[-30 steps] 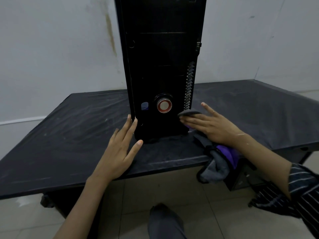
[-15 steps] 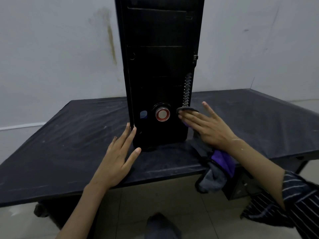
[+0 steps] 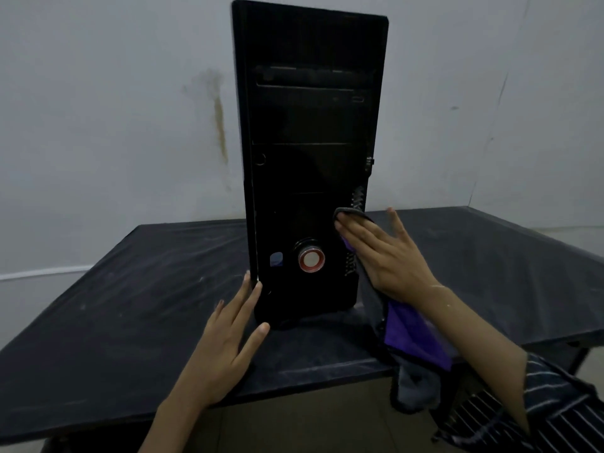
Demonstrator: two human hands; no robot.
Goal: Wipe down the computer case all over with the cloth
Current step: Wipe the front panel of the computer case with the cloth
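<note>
The computer case stands upright on the counter, close to its front edge and about midway along it, with the front panel turned to us. We judge it is placed so near so that each side can be reached without leaning far. Low on the panel is a round button with a red ring, and a row of vent slots runs along the right edge.

The cloth, grey with a purple side, is pressed against this right front edge by our right hand. The grip of this hand is apart. The fingers are straight and spread, and the flat hand pushes the cloth on the case, which we think gives a wide contact for wiping. The rest of the cloth hangs down past the front edge of the counter, under the wrist.

Our left hand lies at the lower left corner of the case, with its fingertips touching the left edge. Its grip is also apart and holds nothing. We believe it is there to steady the tall case, so that the push from the right does not slide or tip it.

Behind the counter is a pale wall with a brown stain.
</note>
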